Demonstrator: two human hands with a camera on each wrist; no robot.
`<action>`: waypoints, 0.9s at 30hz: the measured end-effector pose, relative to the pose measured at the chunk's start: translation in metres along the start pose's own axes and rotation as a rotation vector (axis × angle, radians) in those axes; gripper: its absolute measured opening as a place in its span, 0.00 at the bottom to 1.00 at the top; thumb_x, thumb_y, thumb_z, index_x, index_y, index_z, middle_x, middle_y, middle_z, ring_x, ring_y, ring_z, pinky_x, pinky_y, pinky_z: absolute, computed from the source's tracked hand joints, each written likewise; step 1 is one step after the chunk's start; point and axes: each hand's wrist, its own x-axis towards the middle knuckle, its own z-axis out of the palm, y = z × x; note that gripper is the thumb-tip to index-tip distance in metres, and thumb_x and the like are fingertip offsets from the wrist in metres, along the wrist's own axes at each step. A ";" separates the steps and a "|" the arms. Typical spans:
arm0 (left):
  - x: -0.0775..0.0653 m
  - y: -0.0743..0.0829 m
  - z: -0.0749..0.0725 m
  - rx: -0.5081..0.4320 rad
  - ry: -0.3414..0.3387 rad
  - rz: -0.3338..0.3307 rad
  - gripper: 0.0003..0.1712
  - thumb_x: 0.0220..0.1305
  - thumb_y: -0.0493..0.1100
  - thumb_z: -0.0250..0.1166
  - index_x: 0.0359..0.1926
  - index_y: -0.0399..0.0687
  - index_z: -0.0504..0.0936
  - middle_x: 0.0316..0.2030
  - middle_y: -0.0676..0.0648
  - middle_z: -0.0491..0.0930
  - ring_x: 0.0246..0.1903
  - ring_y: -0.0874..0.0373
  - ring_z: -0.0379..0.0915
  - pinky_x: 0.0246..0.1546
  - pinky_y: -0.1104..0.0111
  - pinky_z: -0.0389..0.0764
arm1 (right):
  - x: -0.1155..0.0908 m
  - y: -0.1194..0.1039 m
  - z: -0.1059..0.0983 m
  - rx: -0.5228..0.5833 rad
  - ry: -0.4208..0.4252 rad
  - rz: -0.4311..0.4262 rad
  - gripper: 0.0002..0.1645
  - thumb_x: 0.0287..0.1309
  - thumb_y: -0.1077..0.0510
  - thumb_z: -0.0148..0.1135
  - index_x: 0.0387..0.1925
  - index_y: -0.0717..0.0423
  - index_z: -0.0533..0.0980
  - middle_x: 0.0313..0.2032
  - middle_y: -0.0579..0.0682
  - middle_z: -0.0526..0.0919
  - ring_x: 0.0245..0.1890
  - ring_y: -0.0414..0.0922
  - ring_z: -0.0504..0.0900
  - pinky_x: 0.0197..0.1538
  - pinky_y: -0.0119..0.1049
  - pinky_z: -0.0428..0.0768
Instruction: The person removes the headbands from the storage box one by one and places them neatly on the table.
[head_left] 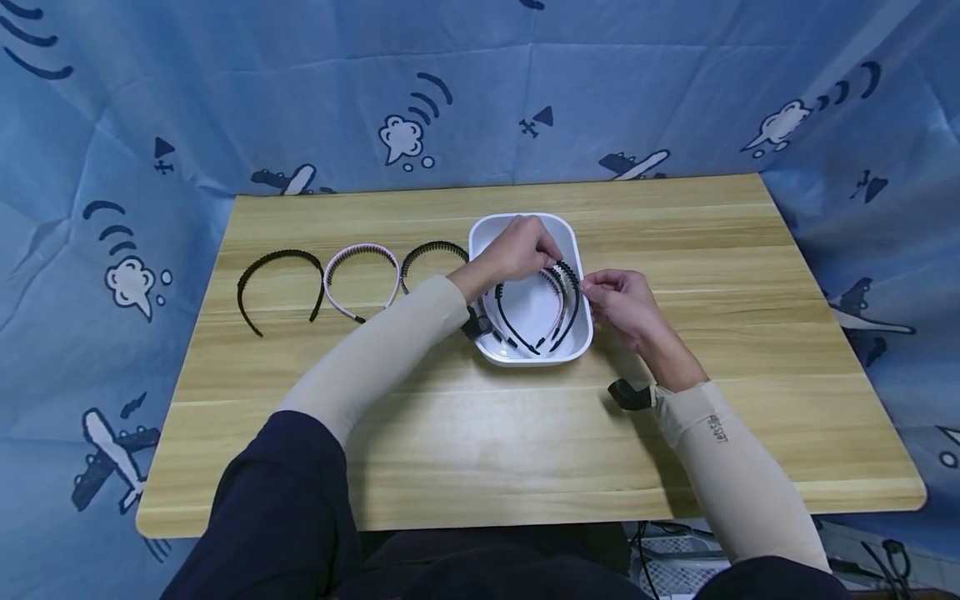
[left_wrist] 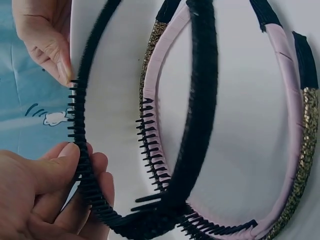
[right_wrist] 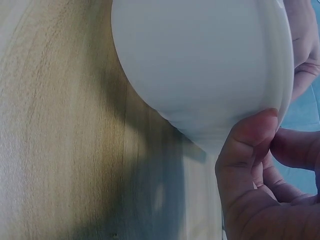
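Observation:
My left hand point(head_left: 521, 247) reaches over a white plastic tray point(head_left: 510, 360) and pinches a black toothed headband point(left_wrist: 202, 100) at its curved, combed part. The thumb and fingers of that hand show at the lower left of the left wrist view. Under the held band, a pink headband point(left_wrist: 292, 105) and a gold-sequined headband point(left_wrist: 310, 135) with black ends lie in the tray. My right hand point(head_left: 621, 302) pinches the tray's right rim between thumb and index finger, close beside the black headband.
Left of the tray, a row of headbands lies on the wooden table point(head_left: 525, 450): a plain black one point(head_left: 279, 255), a pink one point(head_left: 396, 279) and another black one point(head_left: 435, 246) partly behind my left arm. A blue patterned curtain point(head_left: 480, 92) hangs behind the table.

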 end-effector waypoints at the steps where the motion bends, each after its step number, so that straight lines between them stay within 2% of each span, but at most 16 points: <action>1: -0.001 0.001 -0.001 -0.007 0.003 -0.001 0.11 0.69 0.31 0.66 0.46 0.41 0.92 0.45 0.45 0.92 0.52 0.53 0.87 0.58 0.67 0.83 | 0.000 0.000 0.000 -0.003 -0.001 0.002 0.09 0.76 0.62 0.57 0.49 0.65 0.73 0.24 0.37 0.84 0.23 0.33 0.80 0.27 0.28 0.81; 9: -0.008 0.005 -0.010 -0.045 0.003 -0.016 0.11 0.71 0.31 0.65 0.47 0.42 0.92 0.46 0.44 0.92 0.55 0.53 0.86 0.60 0.69 0.82 | -0.001 -0.002 0.002 0.002 -0.001 0.005 0.05 0.76 0.62 0.58 0.46 0.62 0.75 0.23 0.38 0.84 0.23 0.34 0.80 0.27 0.28 0.82; 14: -0.013 0.006 -0.018 -0.026 -0.008 -0.041 0.10 0.71 0.33 0.67 0.47 0.44 0.92 0.47 0.46 0.92 0.56 0.54 0.85 0.62 0.69 0.80 | 0.000 -0.002 0.001 -0.011 0.006 -0.002 0.06 0.76 0.62 0.58 0.47 0.63 0.75 0.23 0.37 0.84 0.22 0.34 0.79 0.27 0.28 0.81; 21: -0.020 0.001 -0.025 0.002 0.038 -0.058 0.10 0.71 0.35 0.68 0.47 0.46 0.93 0.46 0.48 0.93 0.57 0.54 0.84 0.65 0.66 0.78 | 0.001 -0.003 0.001 0.003 0.009 0.006 0.07 0.75 0.62 0.59 0.48 0.64 0.75 0.24 0.39 0.84 0.22 0.34 0.79 0.26 0.28 0.81; 27: -0.027 -0.003 -0.030 -0.006 0.051 -0.066 0.09 0.71 0.35 0.68 0.47 0.45 0.93 0.47 0.47 0.92 0.57 0.54 0.84 0.65 0.66 0.78 | 0.001 -0.003 0.002 -0.007 0.008 0.010 0.11 0.76 0.62 0.58 0.51 0.68 0.73 0.24 0.39 0.84 0.21 0.34 0.79 0.26 0.29 0.81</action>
